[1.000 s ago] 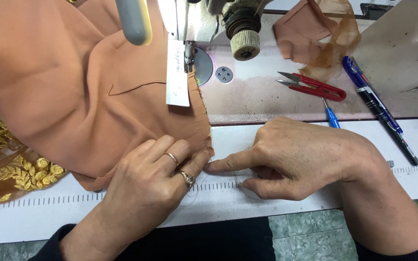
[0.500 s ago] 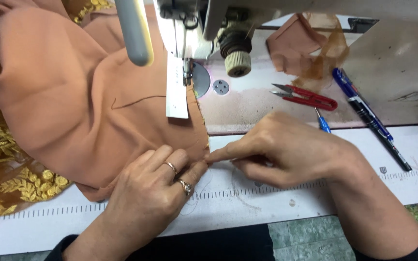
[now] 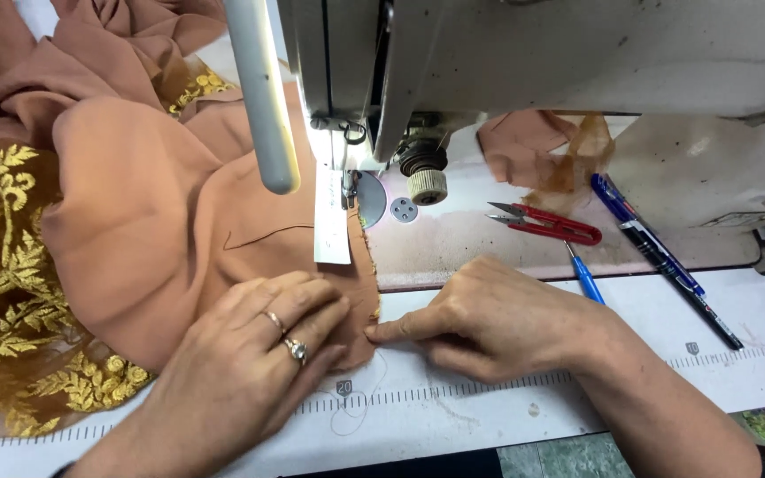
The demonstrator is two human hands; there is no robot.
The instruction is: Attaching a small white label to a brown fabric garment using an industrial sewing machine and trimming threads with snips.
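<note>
A peach-brown fabric [image 3: 161,230] lies across the sewing machine table, running under the presser foot [image 3: 347,190] of the sewing machine [image 3: 524,62]. My left hand [image 3: 258,354], with two rings, lies flat on the fabric's near corner, fingers together. My right hand [image 3: 480,319] rests on the white table beside it, its fingertips pinching the fabric's frayed right edge. A narrow white label [image 3: 331,226] lies on the fabric just below the needle.
Gold embroidered net [image 3: 11,301] is bunched at the left. Red thread snips [image 3: 546,223], a small blue tool [image 3: 584,276] and two pens [image 3: 657,252] lie right of the needle. Fabric scraps [image 3: 542,155] sit behind them. A printed ruler strip [image 3: 489,385] runs along the front edge.
The view has dropped closer to the machine head. Both hands stay on the fabric's near corner, and my right fingertips have moved slightly left onto its edge.
</note>
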